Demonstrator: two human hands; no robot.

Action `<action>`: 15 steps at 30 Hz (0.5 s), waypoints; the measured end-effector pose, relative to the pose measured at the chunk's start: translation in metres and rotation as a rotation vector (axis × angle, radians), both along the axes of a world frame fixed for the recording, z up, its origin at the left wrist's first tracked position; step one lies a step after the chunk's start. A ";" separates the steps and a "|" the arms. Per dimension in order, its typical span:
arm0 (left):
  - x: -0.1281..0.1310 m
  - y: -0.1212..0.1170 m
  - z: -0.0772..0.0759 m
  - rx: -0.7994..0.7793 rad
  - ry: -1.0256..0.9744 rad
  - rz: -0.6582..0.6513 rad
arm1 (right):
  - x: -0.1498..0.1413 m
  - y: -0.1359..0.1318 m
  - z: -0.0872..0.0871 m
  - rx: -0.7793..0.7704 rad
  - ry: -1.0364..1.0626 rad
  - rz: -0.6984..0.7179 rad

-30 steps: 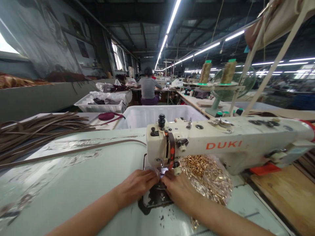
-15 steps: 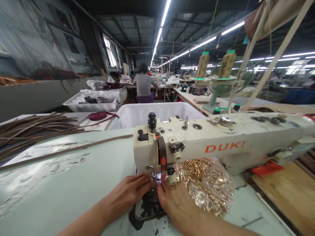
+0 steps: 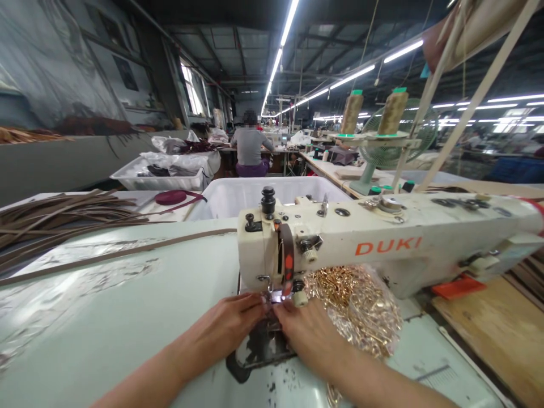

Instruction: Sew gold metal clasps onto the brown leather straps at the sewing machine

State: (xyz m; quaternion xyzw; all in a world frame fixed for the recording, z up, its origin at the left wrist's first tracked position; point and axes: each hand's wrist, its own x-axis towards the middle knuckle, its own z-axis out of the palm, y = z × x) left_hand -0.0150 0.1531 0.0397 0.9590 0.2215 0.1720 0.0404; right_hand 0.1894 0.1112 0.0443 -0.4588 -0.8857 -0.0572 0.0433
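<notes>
A cream sewing machine (image 3: 382, 241) marked DUKI stands before me, a small light glowing at its needle. Left of the needle, my left hand (image 3: 238, 317) has its fingers pressed together at the presser foot. My right hand (image 3: 308, 331) is closed on the other side, thumb and fingertips almost meeting the left ones. Whatever lies between the fingertips is hidden by them. A long brown strip (image 3: 127, 251) runs across the table from the left and disappears behind the machine head. Beneath the arm, right of my right hand, is a clear bag of gold-coloured metal hardware (image 3: 361, 309).
Brown strips (image 3: 55, 218) are heaped at the left, near a maroon roll of strap (image 3: 170, 197). A white bin (image 3: 225, 195) stands behind the machine. Two thread cones (image 3: 391, 113) rise at the right. A person in grey (image 3: 250, 148) sits farther back. A red piece (image 3: 458, 288) lies right.
The view has shifted slightly, so the machine head sits a little farther right and higher. Both hands stay at the needle with fingers closed, and their fingertips have moved slightly with it.
</notes>
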 end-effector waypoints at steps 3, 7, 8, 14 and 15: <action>0.002 -0.003 0.000 -0.027 0.005 0.029 | 0.012 0.003 0.004 -0.001 0.041 0.007; 0.003 -0.002 -0.002 -0.062 0.002 0.070 | 0.023 0.007 0.010 0.066 0.095 -0.010; 0.002 -0.001 -0.003 -0.064 -0.008 0.071 | 0.024 0.008 0.011 0.072 0.100 -0.014; 0.003 0.002 -0.004 -0.052 -0.068 0.061 | 0.024 0.012 0.010 0.054 0.143 -0.061; 0.004 0.002 -0.004 -0.046 -0.079 0.057 | 0.023 0.012 0.009 0.048 0.162 -0.067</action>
